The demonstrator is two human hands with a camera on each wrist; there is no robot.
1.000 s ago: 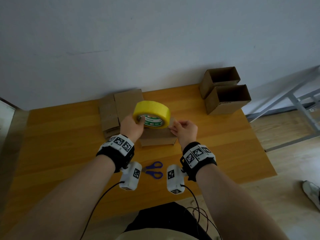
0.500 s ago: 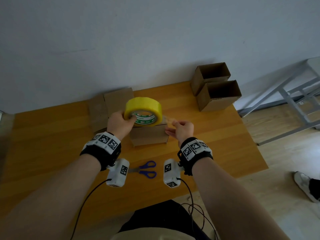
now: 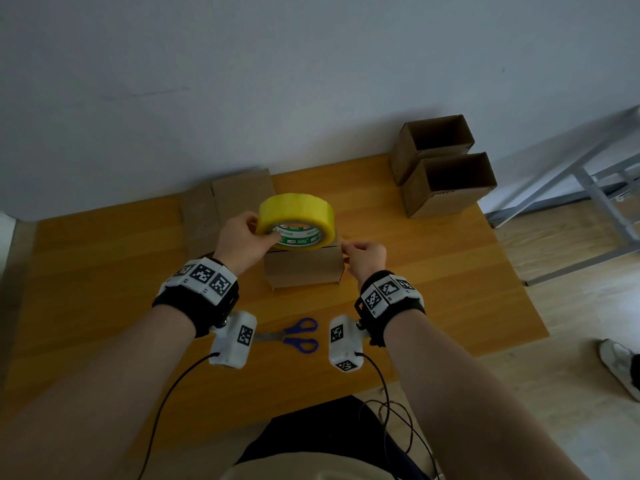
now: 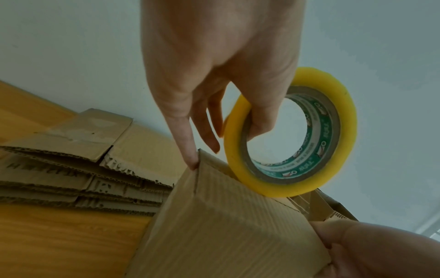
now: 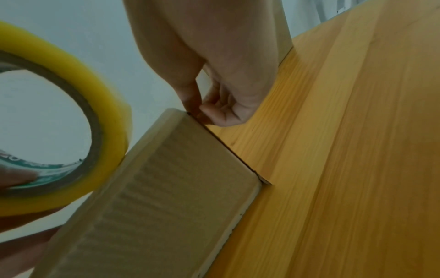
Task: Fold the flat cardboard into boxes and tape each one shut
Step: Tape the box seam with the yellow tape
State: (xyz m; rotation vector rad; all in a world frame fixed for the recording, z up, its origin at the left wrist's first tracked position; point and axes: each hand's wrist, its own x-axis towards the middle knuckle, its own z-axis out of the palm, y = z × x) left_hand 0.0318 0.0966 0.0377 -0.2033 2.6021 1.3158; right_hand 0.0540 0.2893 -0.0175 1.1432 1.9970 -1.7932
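Observation:
A folded brown cardboard box (image 3: 304, 266) (image 4: 226, 229) (image 5: 166, 197) stands on the wooden table (image 3: 104, 271). My left hand (image 3: 246, 240) (image 4: 214, 84) grips a yellow tape roll (image 3: 296, 221) (image 4: 292, 131) (image 5: 59, 116) just above the box top, thumb inside the core. My right hand (image 3: 363, 256) (image 5: 214, 94) is at the box's upper right corner, its fingertips pinched together there; the tape end between them is too thin to make out. A stack of flat cardboard (image 3: 225, 202) (image 4: 83, 169) lies behind the box on the left.
Two open folded boxes (image 3: 446, 168) stand at the table's back right corner by the wall. Blue-handled scissors (image 3: 298, 336) lie near the front edge between my wrists. A grey metal frame (image 3: 588, 188) and a shoe (image 3: 620, 365) are on the floor to the right.
The tape roll has come down and sits closer to the box top. My right hand has moved to the box's right corner. Both hands keep their hold.

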